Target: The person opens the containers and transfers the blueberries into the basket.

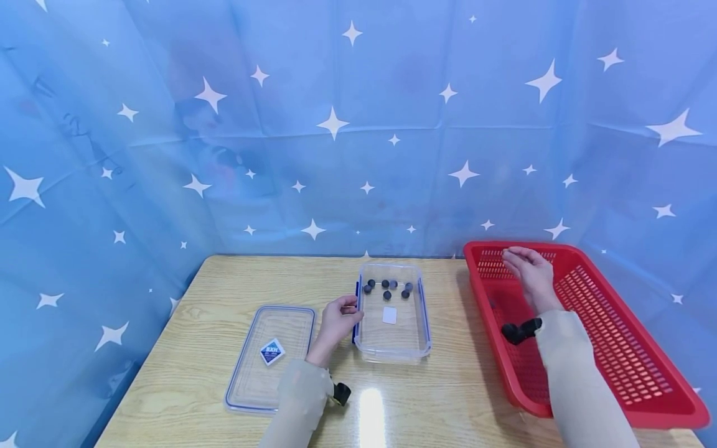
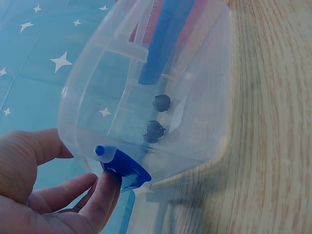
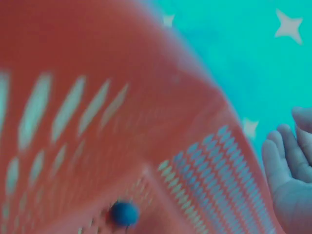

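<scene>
Star-printed cloth (image 1: pixel 392 186) backs the tabletop (image 1: pixel 179 348). Blueberries (image 1: pixel 385 284) lie in a clear container (image 1: pixel 395 343), its side held in the left hand's grip (image 1: pixel 338 322); the right hand's grip (image 1: pixel 533 279), slack, is over a red basket (image 1: pixel 622 339) showing 1 blueberry (image 3: pixel 125 213).

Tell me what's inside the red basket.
Inside the red basket, the right wrist view shows a blurred, dark round berry near a corner. In the head view, the right hand and sleeve cover part of the interior, hiding whatever lies there.
</scene>
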A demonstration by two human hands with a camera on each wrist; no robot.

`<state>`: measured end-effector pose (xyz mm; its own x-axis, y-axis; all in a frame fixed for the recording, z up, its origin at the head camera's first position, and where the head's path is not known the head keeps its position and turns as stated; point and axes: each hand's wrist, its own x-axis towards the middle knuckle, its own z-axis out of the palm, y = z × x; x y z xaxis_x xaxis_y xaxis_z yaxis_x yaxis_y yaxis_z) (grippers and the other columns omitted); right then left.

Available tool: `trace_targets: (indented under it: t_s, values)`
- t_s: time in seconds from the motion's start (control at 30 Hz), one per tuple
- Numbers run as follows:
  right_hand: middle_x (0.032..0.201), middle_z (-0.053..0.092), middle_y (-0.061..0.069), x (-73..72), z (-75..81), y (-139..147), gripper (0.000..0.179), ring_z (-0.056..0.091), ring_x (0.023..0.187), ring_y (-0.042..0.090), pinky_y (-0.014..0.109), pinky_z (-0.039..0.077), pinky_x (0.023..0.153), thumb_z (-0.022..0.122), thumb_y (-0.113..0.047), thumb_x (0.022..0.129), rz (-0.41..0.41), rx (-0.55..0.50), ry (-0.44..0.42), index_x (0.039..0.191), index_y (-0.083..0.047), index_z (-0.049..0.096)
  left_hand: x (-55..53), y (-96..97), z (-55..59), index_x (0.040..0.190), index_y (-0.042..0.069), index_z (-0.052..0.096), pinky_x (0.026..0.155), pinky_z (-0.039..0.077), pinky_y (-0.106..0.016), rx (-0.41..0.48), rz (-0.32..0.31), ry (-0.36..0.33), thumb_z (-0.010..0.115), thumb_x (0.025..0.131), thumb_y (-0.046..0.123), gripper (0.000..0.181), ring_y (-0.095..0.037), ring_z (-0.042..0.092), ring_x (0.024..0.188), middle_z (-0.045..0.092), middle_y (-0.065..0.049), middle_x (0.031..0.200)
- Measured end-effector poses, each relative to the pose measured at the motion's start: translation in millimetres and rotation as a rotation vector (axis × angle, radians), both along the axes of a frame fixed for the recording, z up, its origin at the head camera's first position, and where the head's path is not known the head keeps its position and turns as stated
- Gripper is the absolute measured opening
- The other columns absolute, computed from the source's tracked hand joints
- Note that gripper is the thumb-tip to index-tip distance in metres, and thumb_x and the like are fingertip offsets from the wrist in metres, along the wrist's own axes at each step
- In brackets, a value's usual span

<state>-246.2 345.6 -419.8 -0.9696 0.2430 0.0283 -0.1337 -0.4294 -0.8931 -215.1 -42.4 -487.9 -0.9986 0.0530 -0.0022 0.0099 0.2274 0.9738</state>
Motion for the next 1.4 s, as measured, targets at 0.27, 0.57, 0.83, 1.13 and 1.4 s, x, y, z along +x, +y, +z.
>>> trace_targets:
  t_s: [0.27, 0.57, 0.83, 1.13, 1.4]
  values:
    - [0.089, 0.068, 0.002, -2.1, 25.2, -24.3, 0.013, 0.067, 0.083, 0.009, 0.020, 0.052, 0.078, 0.063, -0.001, 0.086, 0.019, 0.044, 0.020, 0.099, -0.002, 0.063, -0.4, -0.3, -2.7, 0.116, -0.008, 0.058, 0.079, 0.053, -0.031, 0.005, -0.002, -0.007, 0.065, 0.081, -0.002, 0.037, -0.027, 0.060, 0.095, 0.063, -0.018, 0.104]
    - [0.089, 0.068, 0.000, -5.1, 39.0, -48.6, 0.011, 0.066, 0.083, 0.009, 0.019, 0.052, 0.079, 0.064, -0.001, 0.086, 0.044, 0.132, 0.079, 0.097, -0.002, 0.064, -1.4, -0.1, -4.2, 0.115, -0.009, 0.059, 0.079, 0.054, -0.030, 0.009, 0.004, 0.005, 0.065, 0.081, -0.002, 0.036, -0.028, 0.060, 0.094, 0.063, -0.019, 0.103]
    - [0.090, 0.069, 0.001, -6.3, 47.9, -72.3, 0.011, 0.066, 0.084, 0.010, 0.022, 0.051, 0.082, 0.063, 0.001, 0.086, 0.088, 0.132, 0.090, 0.098, -0.001, 0.063, -1.8, 0.0, -2.6, 0.115, -0.009, 0.059, 0.079, 0.054, -0.031, 0.005, 0.005, -0.002, 0.066, 0.081, -0.002, 0.035, -0.028, 0.060, 0.095, 0.063, -0.020, 0.103]
    - [0.091, 0.068, -0.004, -11.1, 46.6, -100.8, 0.013, 0.063, 0.088, 0.008, 0.018, 0.051, 0.082, 0.066, -0.007, 0.087, 0.119, 0.254, 0.031, 0.098, -0.005, 0.062, -1.9, -0.5, -1.2, 0.115, -0.008, 0.059, 0.078, 0.054, -0.031, 0.006, -0.001, -0.013, 0.066, 0.081, -0.001, 0.035, -0.027, 0.060, 0.094, 0.063, -0.019, 0.103]
    - [0.092, 0.065, -0.004, -19.7, 34.5, -126.4, 0.014, 0.061, 0.089, 0.008, 0.021, 0.050, 0.086, 0.065, -0.009, 0.088, 0.162, 0.296, -0.014, 0.100, -0.006, 0.059, -1.2, -0.7, -0.8, 0.116, -0.009, 0.059, 0.079, 0.054, -0.031, 0.011, -0.002, -0.015, 0.065, 0.082, -0.001, 0.035, -0.028, 0.060, 0.095, 0.063, -0.020, 0.104]
